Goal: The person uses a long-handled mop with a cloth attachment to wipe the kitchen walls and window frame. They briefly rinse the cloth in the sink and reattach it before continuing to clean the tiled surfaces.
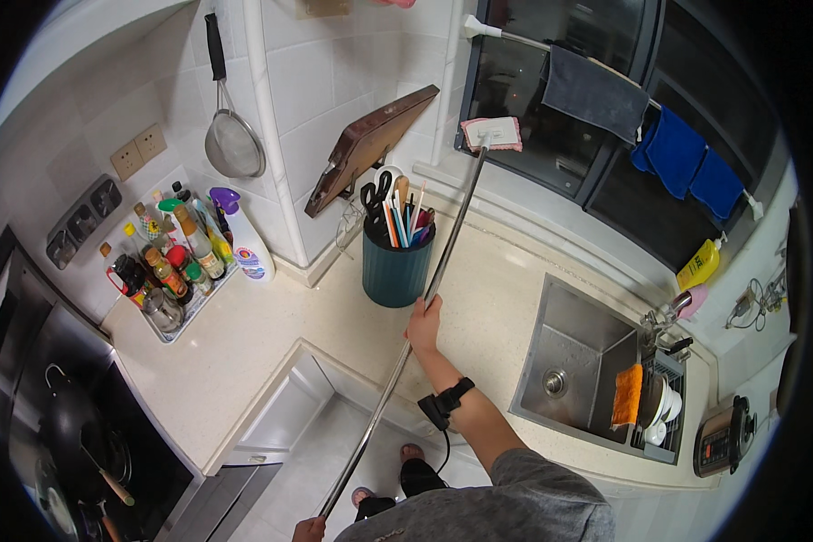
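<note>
A long metal pole (377, 414) runs up across the picture to a flat white mop head with a pink cloth pad (492, 133), which lies against the lower left of the window (562, 135). My right hand (424, 324) is closed around the pole's middle, above the countertop and in front of a dark green ribbed container (396, 274) of scissors and sticks. Low in the view, my left hand (309, 529) grips the pole's lower end, partly cut off by the picture's edge. A black device is strapped to my right forearm.
Bottles stand on a tray (176, 333) at the left, beside a purple-topped spray bottle (244, 244). A cutting board (379, 146) leans behind the container. Towels hang on a rod (525, 40) across the window. Right are the sink (569, 352) and dishes; lower left, a wok (71, 427).
</note>
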`<state>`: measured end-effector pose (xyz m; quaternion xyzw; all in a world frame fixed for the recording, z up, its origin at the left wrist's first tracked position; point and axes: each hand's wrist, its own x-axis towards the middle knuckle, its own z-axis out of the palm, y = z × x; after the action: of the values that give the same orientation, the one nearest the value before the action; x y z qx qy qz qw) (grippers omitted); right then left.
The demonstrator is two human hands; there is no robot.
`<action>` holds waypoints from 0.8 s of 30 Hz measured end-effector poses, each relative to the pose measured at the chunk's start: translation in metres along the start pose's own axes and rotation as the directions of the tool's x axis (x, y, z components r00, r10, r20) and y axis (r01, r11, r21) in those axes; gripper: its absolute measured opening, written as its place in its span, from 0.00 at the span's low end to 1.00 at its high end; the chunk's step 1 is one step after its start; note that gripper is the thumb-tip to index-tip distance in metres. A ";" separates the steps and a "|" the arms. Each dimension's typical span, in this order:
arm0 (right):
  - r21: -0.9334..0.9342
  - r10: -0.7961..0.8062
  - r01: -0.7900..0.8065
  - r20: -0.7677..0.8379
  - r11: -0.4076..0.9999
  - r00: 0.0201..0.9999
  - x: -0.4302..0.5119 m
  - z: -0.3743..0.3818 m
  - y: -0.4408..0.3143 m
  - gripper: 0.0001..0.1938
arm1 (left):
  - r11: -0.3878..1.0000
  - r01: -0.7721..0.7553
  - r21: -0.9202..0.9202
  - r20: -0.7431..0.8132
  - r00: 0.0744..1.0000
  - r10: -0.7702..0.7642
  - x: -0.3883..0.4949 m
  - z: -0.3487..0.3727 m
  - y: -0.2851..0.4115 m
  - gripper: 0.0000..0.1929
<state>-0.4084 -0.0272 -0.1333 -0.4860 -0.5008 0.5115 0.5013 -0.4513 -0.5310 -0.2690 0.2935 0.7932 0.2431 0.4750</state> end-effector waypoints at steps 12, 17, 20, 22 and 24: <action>0.054 -0.145 0.142 0.045 0.988 0.988 0.058 -0.003 -0.087 0.17 | 0.933 -0.061 -0.355 0.075 0.993 0.093 0.051 -0.008 0.084 0.22; -0.008 -0.007 0.007 0.082 1.000 0.997 0.023 -0.007 -0.032 0.18 | 0.956 0.040 -0.292 0.104 0.995 -0.010 0.018 -0.008 0.039 0.23; -0.097 0.109 -0.101 0.075 0.990 0.991 0.007 -0.008 -0.007 0.18 | 0.985 -0.016 -0.172 0.061 0.998 0.027 0.001 -0.016 0.021 0.22; -0.107 0.132 -0.126 0.056 0.986 0.990 0.000 -0.006 -0.002 0.19 | 0.963 -0.260 0.068 -0.057 0.963 0.264 -0.011 -0.022 0.019 0.20; -0.087 0.135 -0.133 0.013 0.987 0.991 -0.005 -0.005 -0.003 0.16 | 0.973 -0.224 -0.050 -0.039 0.974 0.222 -0.018 -0.030 0.021 0.20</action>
<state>-0.4034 -0.0317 -0.1300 -0.5349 -0.4932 0.5264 0.4399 -0.4664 -0.5319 -0.2308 0.3635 0.7563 0.3210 0.4392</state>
